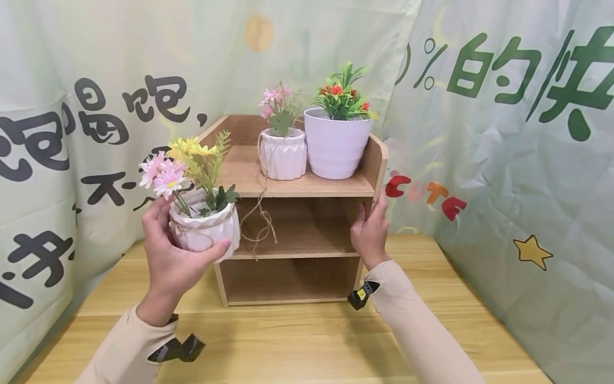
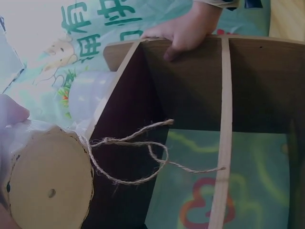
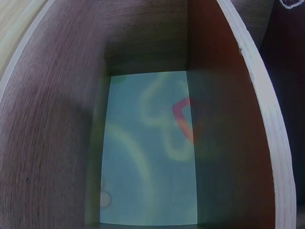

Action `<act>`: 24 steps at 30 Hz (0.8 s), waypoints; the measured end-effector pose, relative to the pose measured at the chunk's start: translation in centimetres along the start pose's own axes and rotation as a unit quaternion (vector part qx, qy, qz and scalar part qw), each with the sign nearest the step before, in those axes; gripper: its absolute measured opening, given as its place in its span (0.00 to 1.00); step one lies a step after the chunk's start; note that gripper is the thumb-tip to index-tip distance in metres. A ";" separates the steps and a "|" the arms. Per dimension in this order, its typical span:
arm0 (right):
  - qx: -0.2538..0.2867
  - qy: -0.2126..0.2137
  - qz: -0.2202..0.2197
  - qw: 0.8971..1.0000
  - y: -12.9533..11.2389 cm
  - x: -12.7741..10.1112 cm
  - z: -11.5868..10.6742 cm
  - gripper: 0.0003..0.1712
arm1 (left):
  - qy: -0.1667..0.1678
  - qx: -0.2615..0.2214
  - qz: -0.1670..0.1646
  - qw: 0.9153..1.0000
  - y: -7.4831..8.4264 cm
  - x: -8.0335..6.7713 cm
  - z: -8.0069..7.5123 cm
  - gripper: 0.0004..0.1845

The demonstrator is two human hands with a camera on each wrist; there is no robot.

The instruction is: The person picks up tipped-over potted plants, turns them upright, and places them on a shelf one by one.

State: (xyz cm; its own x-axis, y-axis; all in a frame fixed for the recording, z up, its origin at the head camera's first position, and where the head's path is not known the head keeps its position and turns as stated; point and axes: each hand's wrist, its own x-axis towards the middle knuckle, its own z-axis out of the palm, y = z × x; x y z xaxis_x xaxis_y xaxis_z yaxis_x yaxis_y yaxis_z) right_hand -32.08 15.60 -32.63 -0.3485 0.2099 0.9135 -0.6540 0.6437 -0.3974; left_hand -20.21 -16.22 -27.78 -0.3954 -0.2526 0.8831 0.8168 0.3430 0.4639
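My left hand (image 1: 170, 250) grips a small white ribbed pot (image 1: 207, 229) of pink and yellow flowers (image 1: 179, 162), held in the air by the left front of a wooden shelf unit (image 1: 297, 184). Its tan underside (image 2: 50, 183) fills the left wrist view, with twine (image 2: 136, 157) trailing from it. My right hand (image 1: 370, 229) holds the shelf's right side panel, fingers curled on its front edge (image 2: 183, 31). On the top shelf stand a white ribbed pot (image 1: 284, 154) with pink flowers and a larger white pot (image 1: 336, 141) with red flowers.
The shelf stands on a light wooden table (image 1: 307, 336). Its middle and bottom compartments (image 1: 292, 277) hold nothing; the right wrist view looks into one (image 3: 147, 143). Twine (image 1: 261, 213) hangs from the top shelf pot. Green printed curtains (image 1: 503, 133) close in the back and both sides.
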 end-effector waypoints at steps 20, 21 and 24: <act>0.000 0.004 -0.001 1.000 0.2 0.1 0.1 0.32 | 0.024 -0.029 -0.009 0.999 1.0 2.8 1.5 0.55; 0.001 0.004 -0.001 1.000 0.2 0.1 0.1 0.32 | 0.026 -0.030 -0.006 0.999 1.0 3.0 1.6 0.55; 0.001 0.001 0.001 1.000 0.2 0.0 0.1 0.32 | 0.032 -0.037 -0.005 0.999 1.2 3.3 2.0 0.55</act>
State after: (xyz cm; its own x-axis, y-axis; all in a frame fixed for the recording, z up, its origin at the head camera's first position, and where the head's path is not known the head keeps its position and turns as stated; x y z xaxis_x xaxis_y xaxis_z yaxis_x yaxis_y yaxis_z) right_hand -32.25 15.66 -32.70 -0.3489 0.2125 0.9128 -0.6546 0.6417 -0.3996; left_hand -21.42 -14.83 -24.13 -0.3788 -0.3141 0.8706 0.8422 0.2731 0.4649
